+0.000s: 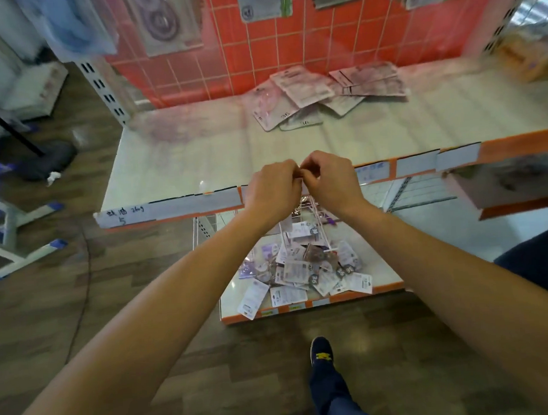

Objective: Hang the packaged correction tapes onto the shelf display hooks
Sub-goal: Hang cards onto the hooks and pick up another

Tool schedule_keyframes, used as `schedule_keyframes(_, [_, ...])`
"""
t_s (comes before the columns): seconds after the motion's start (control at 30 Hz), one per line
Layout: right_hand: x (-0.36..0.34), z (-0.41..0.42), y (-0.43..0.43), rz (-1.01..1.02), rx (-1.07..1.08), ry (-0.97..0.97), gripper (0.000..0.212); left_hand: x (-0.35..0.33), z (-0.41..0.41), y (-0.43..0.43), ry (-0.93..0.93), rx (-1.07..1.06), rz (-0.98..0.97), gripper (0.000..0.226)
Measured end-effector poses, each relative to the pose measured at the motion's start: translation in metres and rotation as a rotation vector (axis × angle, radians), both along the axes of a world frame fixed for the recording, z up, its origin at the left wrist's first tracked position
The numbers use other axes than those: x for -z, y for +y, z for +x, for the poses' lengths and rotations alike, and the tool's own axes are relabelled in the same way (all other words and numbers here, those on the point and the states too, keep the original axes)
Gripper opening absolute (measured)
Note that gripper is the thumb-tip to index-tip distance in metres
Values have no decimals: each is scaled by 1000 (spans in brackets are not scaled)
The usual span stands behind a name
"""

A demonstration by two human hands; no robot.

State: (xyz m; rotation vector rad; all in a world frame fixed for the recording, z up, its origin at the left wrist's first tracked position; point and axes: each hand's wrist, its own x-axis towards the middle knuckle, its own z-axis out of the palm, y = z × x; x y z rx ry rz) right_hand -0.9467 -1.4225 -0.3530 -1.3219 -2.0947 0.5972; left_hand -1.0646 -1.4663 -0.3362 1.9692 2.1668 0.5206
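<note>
My left hand and my right hand meet over the front edge of the upper shelf, fingers curled, fingertips touching. Together they pinch the top of a thin white wire hook that runs down below them; the pinched part is hidden. Several packaged correction tapes lie loose at the back of the upper shelf. A larger heap of packaged tapes lies on the lower shelf. More packages hang on the red grid panel above.
Price-label strips line the upper shelf's front edge. A slotted upright stands at the shelf's left. A step stool and a dark bag sit on the wooden floor at left. My shoe is below the lower shelf.
</note>
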Motion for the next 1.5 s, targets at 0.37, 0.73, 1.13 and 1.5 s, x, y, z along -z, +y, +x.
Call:
schedule_keyframes(0.37, [-12, 3, 102, 40, -22, -26, 21, -7, -2, 95, 2, -18, -53, 37])
schedule_keyframes(0.73, [-7, -28, 171, 139, -72, -164, 35, -1, -29, 140, 20, -89, -77, 44])
schedule_keyframes(1.13, [-8, -46, 184, 176, 10, -266, 15, 5, -41, 146, 56, -84, -95, 29])
schedule_keyframes(1.5, [-43, -10, 134, -156, 264, 433, 31, 2, -27, 117, -76, -20, -9, 42])
